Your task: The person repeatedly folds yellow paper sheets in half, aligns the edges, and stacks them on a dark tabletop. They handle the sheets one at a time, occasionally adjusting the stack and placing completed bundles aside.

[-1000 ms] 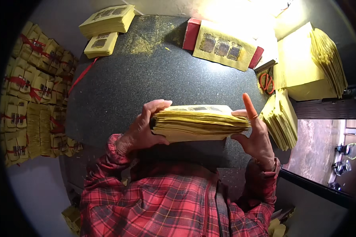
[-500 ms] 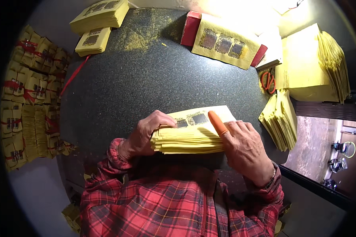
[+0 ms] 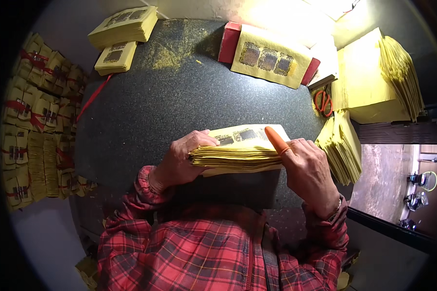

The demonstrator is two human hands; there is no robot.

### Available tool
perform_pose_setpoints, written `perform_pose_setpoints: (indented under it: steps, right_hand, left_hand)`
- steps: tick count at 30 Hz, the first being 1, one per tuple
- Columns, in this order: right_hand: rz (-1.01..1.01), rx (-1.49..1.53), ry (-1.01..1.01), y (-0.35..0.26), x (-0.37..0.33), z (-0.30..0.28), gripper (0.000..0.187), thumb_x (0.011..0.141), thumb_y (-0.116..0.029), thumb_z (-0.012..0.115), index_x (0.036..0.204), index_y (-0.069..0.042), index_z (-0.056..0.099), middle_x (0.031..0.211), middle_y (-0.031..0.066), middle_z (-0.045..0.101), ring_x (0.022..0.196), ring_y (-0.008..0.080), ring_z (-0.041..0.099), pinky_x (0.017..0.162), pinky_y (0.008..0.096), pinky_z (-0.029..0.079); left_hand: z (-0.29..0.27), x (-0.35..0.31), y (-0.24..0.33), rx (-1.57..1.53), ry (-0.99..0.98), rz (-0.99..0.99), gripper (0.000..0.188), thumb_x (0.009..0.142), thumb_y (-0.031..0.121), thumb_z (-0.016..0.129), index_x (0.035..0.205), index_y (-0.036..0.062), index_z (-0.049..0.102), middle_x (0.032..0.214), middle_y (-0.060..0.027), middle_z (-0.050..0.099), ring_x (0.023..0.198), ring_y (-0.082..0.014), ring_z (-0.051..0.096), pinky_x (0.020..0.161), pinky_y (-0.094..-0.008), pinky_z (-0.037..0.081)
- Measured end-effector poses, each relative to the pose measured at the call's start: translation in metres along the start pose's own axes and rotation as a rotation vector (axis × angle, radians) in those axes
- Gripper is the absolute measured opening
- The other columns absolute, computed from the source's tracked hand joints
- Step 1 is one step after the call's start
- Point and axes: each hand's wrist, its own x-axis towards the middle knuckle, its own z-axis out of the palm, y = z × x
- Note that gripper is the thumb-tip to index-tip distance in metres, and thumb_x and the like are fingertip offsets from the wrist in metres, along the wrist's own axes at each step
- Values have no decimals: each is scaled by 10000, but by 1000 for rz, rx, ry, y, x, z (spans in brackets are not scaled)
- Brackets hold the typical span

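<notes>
A thick stack of folded yellow paper sheets (image 3: 238, 157) with dark printed panels on its top sheet is held above the near edge of the dark table. My left hand (image 3: 182, 157) is closed round its left end, fingers on top. At the right end, my right hand (image 3: 308, 167) grips the stack, its thumb lying along the top in an orange rubber finger cover (image 3: 277, 140). The many layered edges of the stack face me, and a sheet shows below them. The fingers beneath the paper are hidden.
Yellow paper piles (image 3: 124, 26) stand at the table's far left by a red ribbon (image 3: 93, 98). A printed sheet (image 3: 267, 58) drapes over a red box (image 3: 229, 42). Right are red-handled scissors (image 3: 323, 103), a fanned bundle (image 3: 342, 148) and a taller stack (image 3: 364, 72). Tied bundles (image 3: 43, 116) line the left side.
Both hands have raised the stack slightly away from me and tilted it, so its layered edges show more and a sheet shows underneath. The whole view has shifted a little.
</notes>
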Motion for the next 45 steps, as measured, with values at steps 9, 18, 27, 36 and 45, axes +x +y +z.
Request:
perform_pose_setpoints:
  steps: [9, 18, 27, 36, 45]
  right_hand:
    - [81, 292, 63, 36, 16, -15, 904, 734, 36, 835, 1575, -140, 553, 913, 150, 705, 814, 326, 711, 751, 448, 583]
    - [557, 1313, -223, 80, 22, 12, 852, 894, -31, 841, 1644, -53, 438, 1205, 125, 740, 1056, 131, 692, 947, 288, 565]
    - [530, 1082, -269, 12, -38, 17, 511, 1074, -308, 650, 1468, 17, 633, 1166, 143, 790, 962, 134, 698, 857, 310, 556]
    - [537, 1558, 181, -9, -87, 86, 835, 1135, -621, 361, 1527, 99, 522, 1295, 201, 749, 1266, 260, 674, 1128, 390, 489]
    - [696, 1891, 408, -50, -63, 45, 900, 1116, -659, 368, 1557, 120, 455, 1490, 236, 604, 1302, 233, 638, 1105, 375, 521]
  left_hand:
    - [-2, 5, -16, -100, -124, -294, 560, 840, 169, 911, 1302, 7, 638, 1178, -147, 750, 1123, -281, 759, 943, -408, 606]
    - [-8, 8, 9, -1191, -16, -821, 615, 1051, 264, 685, 1531, -35, 442, 1424, -175, 623, 1244, -247, 664, 1091, -393, 539]
    - [-15, -55, 109, -1138, -26, -1249, 664, 1102, 413, 510, 1600, -15, 418, 1511, -189, 579, 1335, -289, 608, 1136, -433, 473]
    - [-4, -89, 40, -109, 100, -464, 694, 1128, 580, 439, 1397, -32, 628, 1323, -172, 666, 1174, -243, 655, 1063, -413, 512]
    - [62, -105, 10, -1889, 257, -334, 906, 1063, 725, 401, 1634, 24, 357, 1631, -220, 464, 1491, -293, 479, 1246, -488, 398]
